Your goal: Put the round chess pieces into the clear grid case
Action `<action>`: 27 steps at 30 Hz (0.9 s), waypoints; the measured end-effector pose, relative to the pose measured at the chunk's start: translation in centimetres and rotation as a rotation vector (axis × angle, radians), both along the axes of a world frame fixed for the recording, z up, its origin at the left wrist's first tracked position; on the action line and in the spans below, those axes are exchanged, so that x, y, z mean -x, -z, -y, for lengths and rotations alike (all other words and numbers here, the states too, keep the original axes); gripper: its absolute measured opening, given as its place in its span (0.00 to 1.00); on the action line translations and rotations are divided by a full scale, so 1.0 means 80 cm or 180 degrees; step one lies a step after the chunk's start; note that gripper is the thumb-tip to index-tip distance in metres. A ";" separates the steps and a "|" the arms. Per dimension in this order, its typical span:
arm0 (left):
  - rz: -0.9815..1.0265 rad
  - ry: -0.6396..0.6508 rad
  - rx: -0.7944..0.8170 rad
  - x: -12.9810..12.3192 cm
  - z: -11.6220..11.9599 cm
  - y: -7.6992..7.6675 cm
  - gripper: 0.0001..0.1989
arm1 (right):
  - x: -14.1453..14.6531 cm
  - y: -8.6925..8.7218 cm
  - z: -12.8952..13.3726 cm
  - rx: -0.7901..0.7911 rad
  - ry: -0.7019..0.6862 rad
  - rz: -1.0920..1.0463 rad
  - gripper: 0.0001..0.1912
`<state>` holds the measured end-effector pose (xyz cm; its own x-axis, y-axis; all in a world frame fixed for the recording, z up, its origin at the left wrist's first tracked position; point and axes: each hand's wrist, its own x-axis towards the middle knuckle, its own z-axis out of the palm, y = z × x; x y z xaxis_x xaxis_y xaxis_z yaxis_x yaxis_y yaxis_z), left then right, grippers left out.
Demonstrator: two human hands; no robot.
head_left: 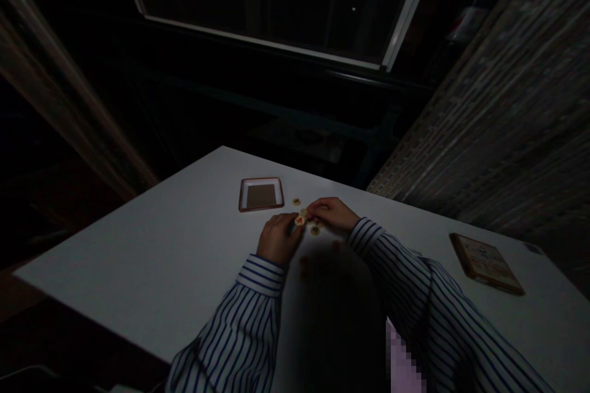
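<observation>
My left hand (279, 237) is closed, with a round disc with a red mark (300, 220) between its thumb and fingers. Right beside it, the bent fingers of my right hand (332, 211) pinch the edge of a pale disc (303, 212), which partly shows behind the red-marked one. A disc with a dark mark (296, 201) lies on the white table (193, 233) just beyond the hands. Another dark-marked disc (314, 230) rests below my right fingers. Several more discs lie nearer to me in deep shadow, their marks too dark to read.
An open shallow tray with a brown rim (239, 196) stands left of the hands. A flat brown box or lid (486, 264) lies at the table's right. Curtains hang on both sides, and a dark framed window is beyond the table.
</observation>
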<state>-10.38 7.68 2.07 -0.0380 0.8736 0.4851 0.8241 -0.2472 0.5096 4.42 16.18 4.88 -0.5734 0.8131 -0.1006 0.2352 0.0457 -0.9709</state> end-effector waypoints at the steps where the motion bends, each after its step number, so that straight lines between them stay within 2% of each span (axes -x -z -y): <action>1: -0.0081 -0.0024 0.0077 -0.001 0.000 0.000 0.14 | -0.005 0.000 -0.002 -0.0145 0.0056 0.0143 0.07; 6: -0.0589 -0.0110 0.0349 -0.004 0.000 0.005 0.14 | -0.036 -0.004 -0.007 -0.1376 0.0221 0.1391 0.08; 9: -0.0870 -0.0176 0.0382 -0.007 0.001 0.007 0.14 | -0.049 -0.009 -0.002 -0.1810 0.0199 0.1920 0.09; 16: -0.1170 -0.0367 0.0660 -0.017 0.003 0.002 0.12 | -0.057 -0.005 0.013 -0.2087 -0.0027 0.2811 0.11; 27: -0.1139 -0.0408 0.0838 -0.023 0.003 -0.005 0.12 | -0.055 0.003 0.021 -0.2316 -0.0224 0.3374 0.15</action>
<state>-8.58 7.46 2.44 -0.0242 0.9680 0.2498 0.9751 -0.0322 0.2193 8.81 14.52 4.64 -0.5301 0.8442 -0.0794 0.8479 0.5269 -0.0589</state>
